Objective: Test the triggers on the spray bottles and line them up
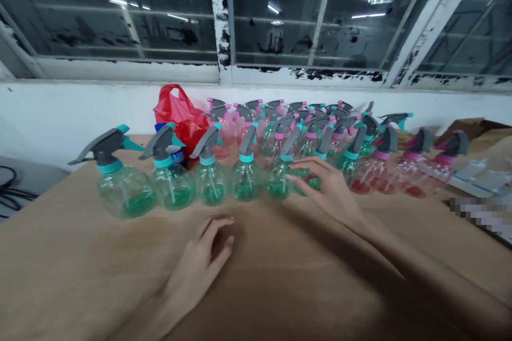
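Clear round spray bottles with teal collars and grey trigger heads stand in a front row on the wooden table (120, 266). Green shows in the bottom of each of these. My right hand (330, 186) is at the right side of one teal-collared spray bottle (279, 184), thumb and fingers apart; whether the fingertips touch it I cannot tell. It partly hides another green spray bottle behind it. Nearer to me, my left hand (204, 256) hovers over the table with curved fingers, thumb apart, holding nothing. At the left end stands a larger-looking spray bottle (126, 194).
Pink-collared spray bottles (416, 178) continue the row rightward. Several more crowd behind, near the wall. A red plastic bag (178, 112) sits at the back left. Cardboard (466, 130) and white items (472, 170) lie at the right. Windows rise above the wall.
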Demonstrator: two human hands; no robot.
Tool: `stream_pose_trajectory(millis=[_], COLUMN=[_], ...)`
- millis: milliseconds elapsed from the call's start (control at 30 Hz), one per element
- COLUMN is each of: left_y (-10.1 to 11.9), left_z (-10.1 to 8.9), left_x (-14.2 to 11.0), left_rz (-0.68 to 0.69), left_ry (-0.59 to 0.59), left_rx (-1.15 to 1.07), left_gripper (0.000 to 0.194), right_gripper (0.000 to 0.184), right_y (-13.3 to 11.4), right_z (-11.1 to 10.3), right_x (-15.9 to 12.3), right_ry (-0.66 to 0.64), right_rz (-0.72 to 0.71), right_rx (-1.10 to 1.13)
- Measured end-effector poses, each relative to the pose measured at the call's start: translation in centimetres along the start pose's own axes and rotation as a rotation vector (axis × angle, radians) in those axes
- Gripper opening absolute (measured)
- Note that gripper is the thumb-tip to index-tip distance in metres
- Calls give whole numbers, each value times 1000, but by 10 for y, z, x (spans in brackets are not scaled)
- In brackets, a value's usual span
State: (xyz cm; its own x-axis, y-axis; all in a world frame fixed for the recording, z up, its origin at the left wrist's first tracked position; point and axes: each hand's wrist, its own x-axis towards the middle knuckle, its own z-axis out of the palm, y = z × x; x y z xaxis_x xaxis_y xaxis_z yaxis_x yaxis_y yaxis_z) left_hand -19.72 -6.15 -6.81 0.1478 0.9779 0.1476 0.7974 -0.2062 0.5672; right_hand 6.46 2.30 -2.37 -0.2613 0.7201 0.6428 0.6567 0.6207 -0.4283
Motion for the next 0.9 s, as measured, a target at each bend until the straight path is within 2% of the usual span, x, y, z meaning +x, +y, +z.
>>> stream_pose_trajectory(millis=[67, 167, 467, 667, 900], left_y=[-2, -4, -4, -3, 20], left_z=[0, -1, -7, -7, -1], left_x=[1, 4, 10, 12, 20], left_rz=[-11, -6, -31, -23, 15], left_ry=[2, 22, 19, 46, 24], left_rx=[-16, -28, 17, 39, 10], left_gripper=[23, 22, 21, 21, 20], right_gripper=[25, 36, 77, 71, 68], right_y=[13, 22, 15, 19, 1], right_z=[-8, -7, 34, 40, 20], right_x=[3, 8, 11, 14, -11], right_ry=[30, 25, -95, -87, -130], right_rz=[67, 157, 298, 273, 215], right_rx=[-22, -90, -268, -279, -306])
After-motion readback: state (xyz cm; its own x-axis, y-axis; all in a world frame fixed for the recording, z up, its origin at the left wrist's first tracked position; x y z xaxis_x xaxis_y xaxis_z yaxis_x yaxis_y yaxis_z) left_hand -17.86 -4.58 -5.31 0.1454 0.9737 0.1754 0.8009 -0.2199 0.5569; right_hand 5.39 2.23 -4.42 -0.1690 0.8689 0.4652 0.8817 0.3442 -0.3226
